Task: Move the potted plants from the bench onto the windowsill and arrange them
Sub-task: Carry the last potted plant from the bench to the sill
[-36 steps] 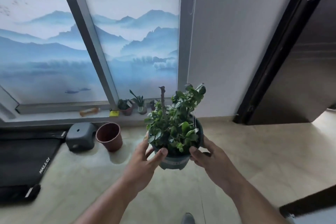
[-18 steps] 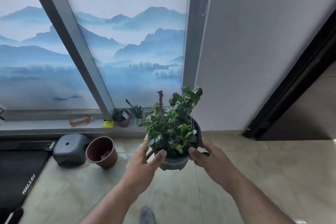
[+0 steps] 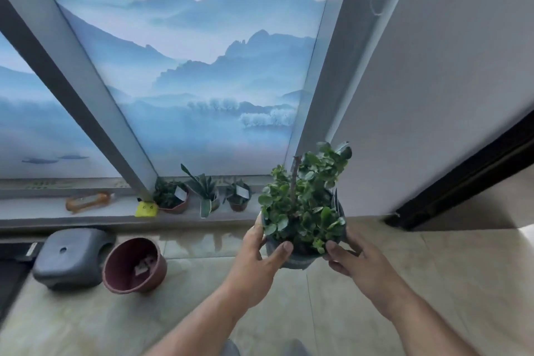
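A leafy green potted plant [image 3: 303, 205] in a dark grey pot hangs in the air in front of me, near the right end of the windowsill [image 3: 43, 215]. My left hand [image 3: 257, 263] grips the pot's left side with the thumb on its rim. From the right, my right hand [image 3: 355, 260] grips the pot the same way. Three small potted plants stand on the sill: one in a brown pot [image 3: 172, 196], a spiky one [image 3: 205, 190], and a small dark one [image 3: 238, 196].
An empty brown pot [image 3: 134, 266] lies tilted on the tiled floor beside a grey plastic stool [image 3: 68, 254]. An orange tool [image 3: 86, 201] and a yellow item [image 3: 146, 209] lie on the sill. A dark door frame [image 3: 462, 179] stands at the right. A black mat edge shows at far left.
I have stepped closer to the window with the plant held in both hands. The sill and its small plants now look larger and nearer.
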`<state>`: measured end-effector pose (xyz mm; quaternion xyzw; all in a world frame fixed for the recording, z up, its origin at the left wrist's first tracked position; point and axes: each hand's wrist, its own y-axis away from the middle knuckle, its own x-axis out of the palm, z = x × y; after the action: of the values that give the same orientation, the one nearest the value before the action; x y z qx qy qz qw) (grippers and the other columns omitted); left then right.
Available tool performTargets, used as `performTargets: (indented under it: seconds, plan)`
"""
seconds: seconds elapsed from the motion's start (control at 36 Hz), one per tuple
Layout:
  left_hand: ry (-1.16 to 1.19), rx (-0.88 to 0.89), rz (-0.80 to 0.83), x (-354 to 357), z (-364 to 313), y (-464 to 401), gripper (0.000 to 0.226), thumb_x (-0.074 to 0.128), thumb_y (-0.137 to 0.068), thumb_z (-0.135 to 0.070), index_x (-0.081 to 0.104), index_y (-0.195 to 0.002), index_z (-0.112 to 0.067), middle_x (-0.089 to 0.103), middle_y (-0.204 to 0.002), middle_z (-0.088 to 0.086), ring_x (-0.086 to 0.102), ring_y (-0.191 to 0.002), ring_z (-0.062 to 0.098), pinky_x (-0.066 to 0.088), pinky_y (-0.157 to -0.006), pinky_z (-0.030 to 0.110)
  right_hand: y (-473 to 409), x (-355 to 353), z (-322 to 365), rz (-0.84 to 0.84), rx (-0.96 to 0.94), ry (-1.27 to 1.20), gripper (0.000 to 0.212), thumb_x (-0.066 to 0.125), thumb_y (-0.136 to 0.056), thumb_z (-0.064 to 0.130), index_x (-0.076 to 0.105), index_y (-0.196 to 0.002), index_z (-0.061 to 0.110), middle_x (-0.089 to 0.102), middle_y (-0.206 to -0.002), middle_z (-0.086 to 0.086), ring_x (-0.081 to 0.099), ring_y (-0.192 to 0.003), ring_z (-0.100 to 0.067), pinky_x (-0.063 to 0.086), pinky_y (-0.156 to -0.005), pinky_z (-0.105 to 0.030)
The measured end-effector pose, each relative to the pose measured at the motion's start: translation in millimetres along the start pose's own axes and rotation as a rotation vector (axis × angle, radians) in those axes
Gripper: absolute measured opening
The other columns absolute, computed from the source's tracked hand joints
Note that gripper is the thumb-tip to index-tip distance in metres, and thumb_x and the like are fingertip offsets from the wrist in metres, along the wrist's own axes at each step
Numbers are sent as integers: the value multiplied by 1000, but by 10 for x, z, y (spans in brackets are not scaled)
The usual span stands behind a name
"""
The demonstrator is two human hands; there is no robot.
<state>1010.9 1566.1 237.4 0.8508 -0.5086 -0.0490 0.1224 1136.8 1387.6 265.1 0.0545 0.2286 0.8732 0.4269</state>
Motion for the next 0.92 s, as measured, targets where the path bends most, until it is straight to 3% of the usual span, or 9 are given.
performTargets:
  seconds: [0.08,0.17,0.33,0.47,0.5,0.56,0.64,0.78,0.92]
  plan:
    - [-25,-25,18,6,-25,-266,57,70,-91,-29,46,-117,-74,55,-135,-18,50,-121,-13,49,-102,28,-275,-47,-18,-8,27,-16,47,77,-75,41,71,-120,31,77,-113,3,74,-101,-19,56,-97,-39]
    - [-51,-78,5,18,37,-627,60,70,-91,-32,41,-117,-77,52,-136,-24,47,-121,-17,44,-106,27,-641,-95,-52,-5,72,-35,49,77,-75,40,70,-122,31,76,-114,6,74,-103,-21,56,-95,-38]
    - [-53,-228,-57,11,334,-1401,69,73,-86,-43,27,-132,-68,42,-145,-31,43,-131,-5,37,-112,26,-1618,-232,-242,50,146,-48,60,77,-72,36,64,-131,36,74,-118,15,71,-108,-32,57,-97,-40]
    - [27,-293,-81,-53,848,-1999,64,70,-90,-31,25,-118,-66,41,-135,-32,47,-113,-12,45,-83,2,-2417,-204,-601,113,169,-19,53,74,-92,17,59,-136,43,71,-120,24,70,-112,-31,55,-101,-43]
    - [43,-311,-93,-90,1060,-2169,65,70,-89,-32,24,-123,-64,43,-138,-29,48,-116,-8,46,-82,3,-2634,-171,-715,128,165,-12,53,74,-93,17,58,-136,45,71,-122,24,69,-113,-32,54,-103,-45]
    - [40,-344,-98,-152,1305,-2424,74,73,-85,-40,19,-131,-63,46,-144,-23,48,-127,1,46,-95,15,-2929,-122,-858,141,153,20,55,77,-87,26,59,-135,47,70,-125,23,67,-114,-35,54,-103,-47]
    - [33,-369,-119,-241,1698,-2770,65,73,-85,-39,28,-119,-70,54,-134,-25,49,-124,-2,44,-96,19,-3370,-11,-1132,153,156,19,55,75,-90,20,59,-135,47,71,-122,22,69,-112,-27,54,-103,-43]
    - [2,-395,-115,-430,2628,-3414,93,75,-79,-45,20,-154,-45,50,-148,-13,47,-136,10,43,-106,28,-4158,184,-1771,139,166,6,68,72,-76,23,56,-135,54,70,-127,22,70,-97,-2,53,-92,-31]
    - [-54,-353,-96,-567,3426,-3926,78,74,-85,-42,31,-149,-48,58,-140,-17,51,-133,8,42,-113,37,-4798,313,-2395,147,192,15,64,71,-92,11,55,-137,53,66,-134,21,69,-117,-15,52,-103,-41]
